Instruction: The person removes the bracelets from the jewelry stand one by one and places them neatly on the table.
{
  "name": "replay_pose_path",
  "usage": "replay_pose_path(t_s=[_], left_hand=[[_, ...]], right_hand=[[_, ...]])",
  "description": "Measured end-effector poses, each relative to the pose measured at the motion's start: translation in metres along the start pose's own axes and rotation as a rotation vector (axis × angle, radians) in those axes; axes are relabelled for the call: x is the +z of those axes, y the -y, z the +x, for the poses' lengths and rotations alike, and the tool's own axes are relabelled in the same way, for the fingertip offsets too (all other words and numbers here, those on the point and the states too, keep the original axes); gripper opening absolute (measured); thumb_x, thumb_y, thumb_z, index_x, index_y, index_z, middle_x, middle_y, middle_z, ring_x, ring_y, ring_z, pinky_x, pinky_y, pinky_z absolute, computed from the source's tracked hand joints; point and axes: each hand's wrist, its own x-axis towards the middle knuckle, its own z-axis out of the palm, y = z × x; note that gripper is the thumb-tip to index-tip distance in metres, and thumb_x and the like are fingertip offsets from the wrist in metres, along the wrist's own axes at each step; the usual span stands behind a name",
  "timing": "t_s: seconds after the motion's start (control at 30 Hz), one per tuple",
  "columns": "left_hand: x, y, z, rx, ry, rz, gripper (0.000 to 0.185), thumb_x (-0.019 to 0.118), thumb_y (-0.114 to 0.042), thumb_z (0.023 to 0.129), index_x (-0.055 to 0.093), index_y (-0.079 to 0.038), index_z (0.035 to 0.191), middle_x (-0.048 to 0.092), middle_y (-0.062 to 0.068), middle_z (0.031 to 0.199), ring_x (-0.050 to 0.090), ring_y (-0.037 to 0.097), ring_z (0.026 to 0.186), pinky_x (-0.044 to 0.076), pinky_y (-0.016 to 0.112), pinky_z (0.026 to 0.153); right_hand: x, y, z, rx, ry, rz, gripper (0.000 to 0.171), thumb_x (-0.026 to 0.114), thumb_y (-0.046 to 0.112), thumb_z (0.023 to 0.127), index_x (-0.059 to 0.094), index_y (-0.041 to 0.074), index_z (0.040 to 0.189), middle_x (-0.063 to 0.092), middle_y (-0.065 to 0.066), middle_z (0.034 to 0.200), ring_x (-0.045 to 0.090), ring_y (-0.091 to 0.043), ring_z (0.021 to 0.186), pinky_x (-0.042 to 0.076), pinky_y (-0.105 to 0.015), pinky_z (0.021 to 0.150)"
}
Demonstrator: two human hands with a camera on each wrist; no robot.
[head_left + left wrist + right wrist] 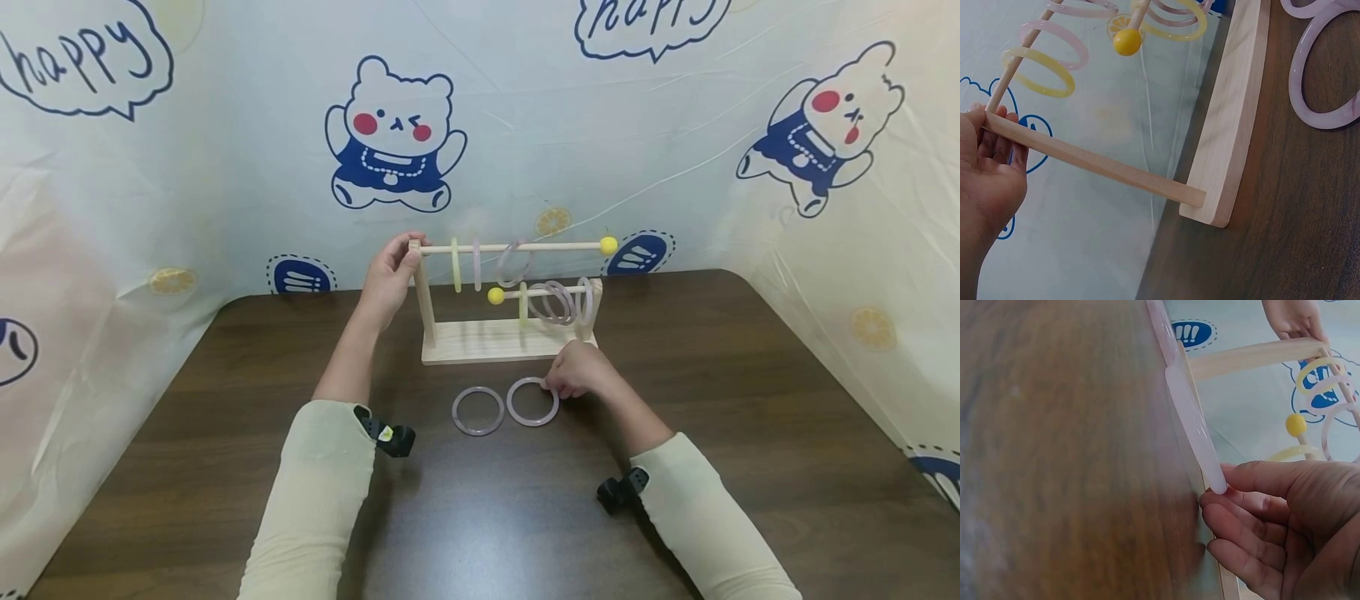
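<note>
While the left hand (390,279) curls its grip round the top of the rack's (510,340) left post, steadying it, a loose ring (477,411) lies flat on the bench (225,433). Just beside it, a second ring (532,402) is pinched at its right edge by the right hand (581,371). It looks light, stiff, smooth, likely slippery and maybe brittle; hold it by the rim, thumb against fingers.
</note>
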Motion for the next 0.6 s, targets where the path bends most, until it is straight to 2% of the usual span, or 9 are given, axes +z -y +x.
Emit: replay_pose_path(t_s=[0.3, 0.6], left_hand=[[0.0009, 0.0001, 0.0001, -0.011, -0.003, 0.011, 0.034, 0.046, -0.02, 0.097, 0.049, -0.004, 0.126, 0.053, 0.008, 0.125, 0.046, 0.018, 0.116, 0.035, 0.034, 0.1], [-0.0008, 0.0007, -0.0003, 0.005, 0.003, 0.01, 0.033, 0.046, -0.022, 0.097, 0.05, -0.005, 0.125, 0.053, 0.009, 0.124, 0.046, 0.019, 0.115, 0.035, 0.035, 0.1]], right_hand=[[0.0008, -0.0005, 0.0001, -0.002, 0.002, -0.073, 0.021, 0.075, 0.015, 0.075, 0.067, 0.005, 0.058, 0.061, -0.001, 0.051, 0.061, -0.012, 0.049, 0.051, -0.027, 0.048], [0.0016, 0.0001, 0.0006, 0.004, -0.012, -0.086, 0.021, 0.075, 0.016, 0.075, 0.067, 0.005, 0.058, 0.061, -0.002, 0.051, 0.061, -0.012, 0.049, 0.051, -0.027, 0.048]])
